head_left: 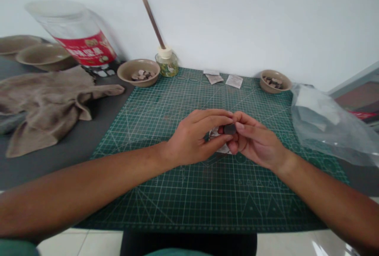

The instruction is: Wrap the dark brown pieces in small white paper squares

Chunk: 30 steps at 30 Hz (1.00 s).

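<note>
A small dark disc [229, 129] is pinched between both hands above the middle of the cutting mat. My left hand [201, 133] comes in from the left, its fingers and thumb closing on the disc's left side. From the right, my right hand [257, 137] grips the same disc with thumb and fingers. Beneath the fingers lies a whitish printed paper [224, 148], mostly hidden by the hands; whether the fingers touch it I cannot tell. The green cutting mat [189, 200] spreads under both hands.
At the back stand a bowl of small pieces [124, 72], a reed diffuser [167, 62], paper packets [234, 81] and another bowl [274, 89]. A large jar [85, 49] and brown cloth [56, 102] are left; a clear plastic bag [325, 126] lies right.
</note>
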### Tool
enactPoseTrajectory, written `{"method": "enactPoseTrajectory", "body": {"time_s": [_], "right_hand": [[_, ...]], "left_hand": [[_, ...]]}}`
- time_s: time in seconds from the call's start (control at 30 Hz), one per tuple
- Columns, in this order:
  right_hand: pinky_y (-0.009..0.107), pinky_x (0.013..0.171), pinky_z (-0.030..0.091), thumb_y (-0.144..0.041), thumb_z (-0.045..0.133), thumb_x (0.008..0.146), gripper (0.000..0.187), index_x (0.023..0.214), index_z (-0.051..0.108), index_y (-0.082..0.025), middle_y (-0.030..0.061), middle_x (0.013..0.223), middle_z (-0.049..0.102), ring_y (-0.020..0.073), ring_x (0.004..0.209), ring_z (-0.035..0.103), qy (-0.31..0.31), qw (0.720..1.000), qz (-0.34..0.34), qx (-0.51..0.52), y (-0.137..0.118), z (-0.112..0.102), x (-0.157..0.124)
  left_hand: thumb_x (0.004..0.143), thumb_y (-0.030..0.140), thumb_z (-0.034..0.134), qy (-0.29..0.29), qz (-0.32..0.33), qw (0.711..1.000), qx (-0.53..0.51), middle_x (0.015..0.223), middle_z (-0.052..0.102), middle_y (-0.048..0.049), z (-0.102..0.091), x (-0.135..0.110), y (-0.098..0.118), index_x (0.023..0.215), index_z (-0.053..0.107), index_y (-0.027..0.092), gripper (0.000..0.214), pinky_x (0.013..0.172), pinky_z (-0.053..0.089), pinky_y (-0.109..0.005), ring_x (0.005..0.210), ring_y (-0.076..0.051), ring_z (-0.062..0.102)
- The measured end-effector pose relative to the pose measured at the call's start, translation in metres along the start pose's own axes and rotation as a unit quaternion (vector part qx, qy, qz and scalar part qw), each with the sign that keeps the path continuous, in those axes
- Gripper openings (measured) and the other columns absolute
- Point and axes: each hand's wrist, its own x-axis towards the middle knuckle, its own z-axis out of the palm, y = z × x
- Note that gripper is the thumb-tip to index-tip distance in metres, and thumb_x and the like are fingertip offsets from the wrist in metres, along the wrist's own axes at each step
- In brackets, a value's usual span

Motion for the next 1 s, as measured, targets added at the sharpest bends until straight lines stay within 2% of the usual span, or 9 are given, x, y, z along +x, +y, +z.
{"method": "enactPoseTrajectory", "body": {"time_s": [0.33, 0.63, 0.77, 0.93, 1.0], "right_hand": [[0.018, 0.042, 0.043, -0.034, 0.078, 0.083, 0.023, 0.089, 0.061, -0.02, -0.0063, 0.061, 0.061, 0.0083, 0.045, 0.056, 0.006, 1.0, 0.021, -0.002, 0.006, -0.003, 0.002], [0.017, 0.039, 0.041, -0.038, 0.08, 0.081, 0.034, 0.105, 0.063, -0.02, -0.0056, 0.065, 0.063, 0.0069, 0.043, 0.053, 0.02, 0.999, 0.038, 0.022, 0.01, -0.002, 0.006], [0.016, 0.042, 0.043, -0.037, 0.078, 0.084, 0.031, 0.107, 0.064, -0.02, -0.0061, 0.065, 0.063, 0.0058, 0.044, 0.053, 0.021, 0.999, 0.019, 0.04, 0.015, -0.002, 0.007], [0.014, 0.043, 0.044, -0.035, 0.072, 0.089, 0.024, 0.105, 0.065, -0.019, 0.0016, 0.091, 0.073, 0.0042, 0.048, 0.054, 0.01, 0.999, -0.001, 0.036, 0.014, -0.002, 0.004], [0.014, 0.043, 0.045, -0.035, 0.07, 0.091, 0.02, 0.103, 0.064, -0.019, 0.0024, 0.094, 0.074, 0.0045, 0.05, 0.056, 0.006, 0.999, -0.004, 0.034, 0.013, -0.002, 0.003]], "left_hand": [[0.095, 0.019, 0.062, -0.013, -0.069, 0.984, -0.165, 0.125, 0.066, -0.0095, 0.002, 0.002, 0.001, 0.108, 0.066, 0.022, 0.014, 0.105, 0.049, -0.042, 0.123, -0.022, 0.061], [0.102, 0.026, 0.051, -0.022, -0.13, 0.972, -0.196, 0.119, 0.069, -0.0081, 0.005, -0.002, -0.002, 0.106, 0.065, 0.021, 0.015, 0.099, 0.052, -0.037, 0.115, -0.02, 0.065], [0.102, 0.022, 0.051, -0.029, -0.111, 0.975, -0.188, 0.121, 0.069, -0.0083, 0.003, -0.002, -0.004, 0.111, 0.064, 0.021, 0.016, 0.099, 0.052, -0.035, 0.116, -0.019, 0.065], [0.093, 0.017, 0.063, -0.046, -0.058, 0.983, -0.168, 0.127, 0.066, -0.0097, 0.001, -0.002, -0.006, 0.121, 0.06, 0.02, 0.028, 0.101, 0.051, -0.037, 0.119, -0.021, 0.063], [0.091, 0.017, 0.066, -0.047, -0.053, 0.985, -0.158, 0.127, 0.066, -0.0096, 0.001, -0.002, -0.006, 0.121, 0.06, 0.02, 0.031, 0.102, 0.05, -0.038, 0.119, -0.022, 0.063]]}}
